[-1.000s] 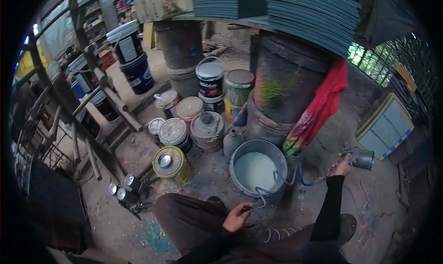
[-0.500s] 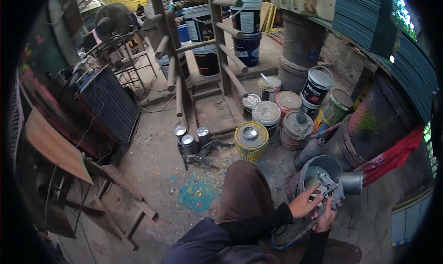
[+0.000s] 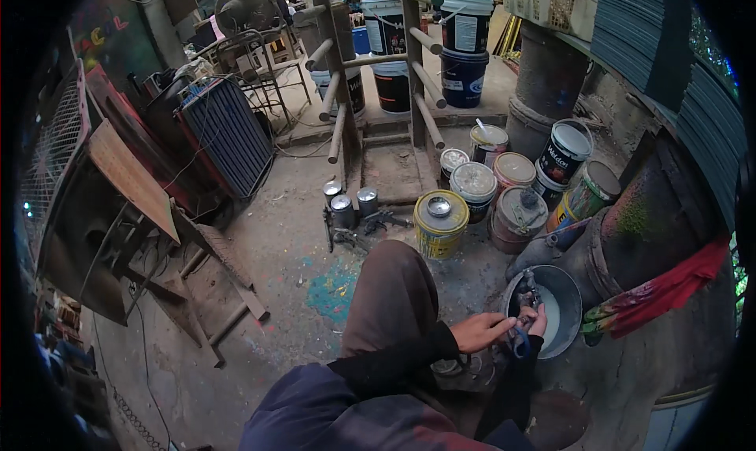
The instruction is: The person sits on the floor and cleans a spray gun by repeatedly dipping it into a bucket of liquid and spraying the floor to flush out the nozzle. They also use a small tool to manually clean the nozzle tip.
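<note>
A grey metal spray gun (image 3: 529,290) points down into a metal bucket (image 3: 577,313) with milky pale liquid at its bottom. My right hand (image 3: 535,319) is closed round the gun's handle, at the bucket's near rim. From the left, my left hand (image 3: 477,332) reaches across with its fingers together, the tips at the gun's rear end against my right hand. Its exact grip is small and partly hidden. A blue hose (image 3: 520,344) loops below the gun at my right wrist. The gun's cup cannot be clearly made out.
Ahead stand a yellow paint can (image 3: 441,240) and several other paint cans (image 3: 473,183). Several spray guns with silver cups (image 3: 342,213) lie on the floor. A wooden ladder (image 3: 417,81) rises behind. A red cloth (image 3: 669,293) hangs at right; a metal frame (image 3: 197,293) stands left.
The spray gun has turned from above the bucket's rim to point down inside it. My left hand has moved from the gun's body to its rear end. The view has shifted.
</note>
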